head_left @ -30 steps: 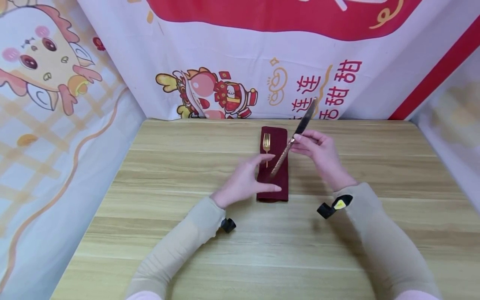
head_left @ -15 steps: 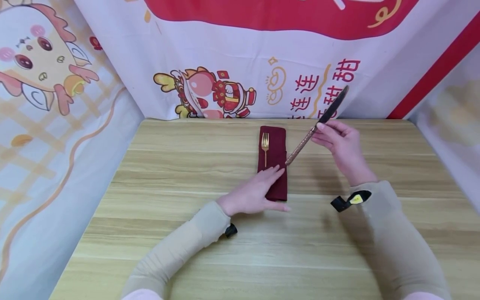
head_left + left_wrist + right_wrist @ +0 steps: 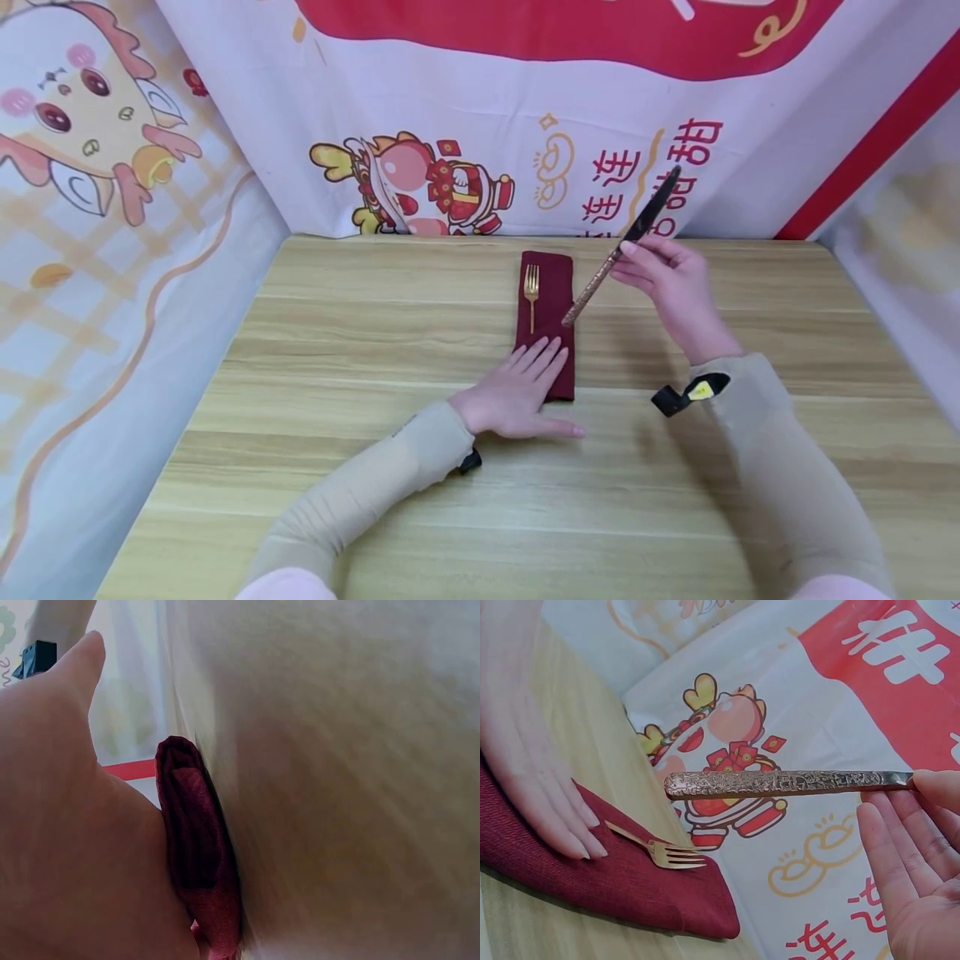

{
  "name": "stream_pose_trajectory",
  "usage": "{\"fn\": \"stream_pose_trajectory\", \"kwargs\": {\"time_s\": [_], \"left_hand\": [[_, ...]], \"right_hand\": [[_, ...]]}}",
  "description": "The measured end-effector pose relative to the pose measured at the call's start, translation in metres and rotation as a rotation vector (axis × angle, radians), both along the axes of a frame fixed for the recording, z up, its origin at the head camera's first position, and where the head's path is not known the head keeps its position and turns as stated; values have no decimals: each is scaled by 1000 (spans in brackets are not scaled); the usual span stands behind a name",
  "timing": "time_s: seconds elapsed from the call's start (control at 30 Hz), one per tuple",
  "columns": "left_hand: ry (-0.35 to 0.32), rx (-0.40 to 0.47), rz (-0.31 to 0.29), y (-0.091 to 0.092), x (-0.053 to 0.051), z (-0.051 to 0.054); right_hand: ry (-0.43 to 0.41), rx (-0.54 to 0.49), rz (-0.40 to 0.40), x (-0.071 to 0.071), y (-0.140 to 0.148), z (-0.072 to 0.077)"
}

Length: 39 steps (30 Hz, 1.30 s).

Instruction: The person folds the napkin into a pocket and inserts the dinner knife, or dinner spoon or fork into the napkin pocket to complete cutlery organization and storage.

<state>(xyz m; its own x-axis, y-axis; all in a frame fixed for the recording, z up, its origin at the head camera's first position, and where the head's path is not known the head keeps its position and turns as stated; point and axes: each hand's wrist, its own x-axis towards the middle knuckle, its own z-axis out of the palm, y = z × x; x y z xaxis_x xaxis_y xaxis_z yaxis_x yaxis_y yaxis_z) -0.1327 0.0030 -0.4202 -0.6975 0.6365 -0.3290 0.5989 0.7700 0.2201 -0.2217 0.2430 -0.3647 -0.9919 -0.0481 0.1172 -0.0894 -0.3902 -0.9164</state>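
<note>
A dark red folded napkin (image 3: 551, 283) lies lengthwise near the table's far edge, its layered end showing in the left wrist view (image 3: 196, 832). On its upper left part rests a small gold fork (image 3: 532, 287), tines pointing away. My left hand (image 3: 517, 398) lies flat with straight fingers across the napkin's near end, the thumb over the bare wood. Above the napkin's right side my right hand (image 3: 675, 287) pinches a table knife (image 3: 600, 283) between thumb and fingers where handle meets blade. The patterned handle (image 3: 765, 781) slants toward the napkin, and the dark blade points up and away.
The wooden table (image 3: 337, 333) ends at a printed white and red cloth (image 3: 465, 100) hanging behind it. Another patterned cloth (image 3: 90, 275) hangs along the left side. Small black cameras are strapped at both wrists.
The knife has gone right and up in my right hand, then slightly back left. My left hand has come down from a spread curve beside the fork to lie flat on the napkin's near end.
</note>
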Motion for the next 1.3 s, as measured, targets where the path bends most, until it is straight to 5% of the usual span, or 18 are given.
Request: {"fn": "stream_pose_trajectory", "kwargs": {"time_s": [0.2, 0.7, 1.3], "left_hand": [[37, -13, -27, -1, 3, 4], [-2, -10, -29, -1, -4, -16], [31, -23, -30, 0, 0, -17]], "right_hand": [[24, 22, 2, -7, -7, 7], [-7, 33, -15, -43, -23, 7], [-120, 176, -7, -77, -41, -38]]}}
